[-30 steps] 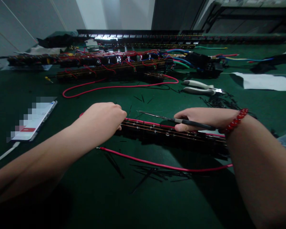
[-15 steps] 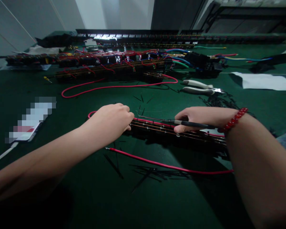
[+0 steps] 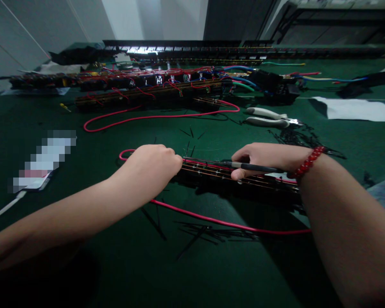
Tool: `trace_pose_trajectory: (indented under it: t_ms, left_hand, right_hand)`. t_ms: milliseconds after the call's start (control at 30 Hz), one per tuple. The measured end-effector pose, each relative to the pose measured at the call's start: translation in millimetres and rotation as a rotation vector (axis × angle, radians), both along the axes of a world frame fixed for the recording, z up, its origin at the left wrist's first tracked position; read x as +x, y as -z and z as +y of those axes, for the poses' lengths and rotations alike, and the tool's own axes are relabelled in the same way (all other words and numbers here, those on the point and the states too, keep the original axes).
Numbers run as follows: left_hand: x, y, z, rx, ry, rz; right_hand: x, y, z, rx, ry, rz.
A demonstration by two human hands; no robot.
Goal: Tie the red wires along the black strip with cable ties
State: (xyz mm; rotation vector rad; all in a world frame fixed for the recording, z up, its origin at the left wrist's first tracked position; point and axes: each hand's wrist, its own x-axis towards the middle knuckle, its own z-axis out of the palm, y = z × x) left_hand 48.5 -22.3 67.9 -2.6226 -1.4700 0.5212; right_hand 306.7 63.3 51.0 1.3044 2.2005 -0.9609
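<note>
A long black strip (image 3: 244, 182) with copper rails and red wire lies across the green table in front of me. My left hand (image 3: 150, 164) is closed on the strip's left end. My right hand (image 3: 266, 158), with a red bead bracelet at the wrist, is closed on a thin black-handled tool (image 3: 253, 167) that lies along the top of the strip, its tip pointing left toward my left hand. A loose red wire (image 3: 218, 221) runs along the table just in front of the strip.
Cut black cable-tie ends (image 3: 199, 233) lie scattered in front. White-handled cutters (image 3: 269, 117) rest beyond the strip. More wired strips (image 3: 147, 87) lie at the back. A phone (image 3: 35, 171) sits at left, a white sheet (image 3: 356, 110) at right.
My left hand has slid right along the strip, closer to my right hand. The tool has tilted down, so it now lies flat on the strip.
</note>
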Motion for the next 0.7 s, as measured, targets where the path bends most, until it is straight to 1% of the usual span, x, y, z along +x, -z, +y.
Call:
trace_pose_trajectory:
  t_ms: [100,200,500,700]
  left_hand:
    - [7,5.8,-14,0.074,0.020,0.076]
    - [12,9.8,-22,0.121,0.030,0.097]
    - [15,9.3,-21,0.106,0.015,0.124]
    - [16,10.5,-24,0.125,0.016,0.116]
  right_hand:
    - [-3,1.1,-1,0.023,-0.012,0.009]
    - [-6,2.2,-2,0.054,-0.018,0.012]
    - [-7,2.6,-2,0.036,-0.014,0.017]
    - [-7,5.0,-2,0.030,-0.022,0.025]
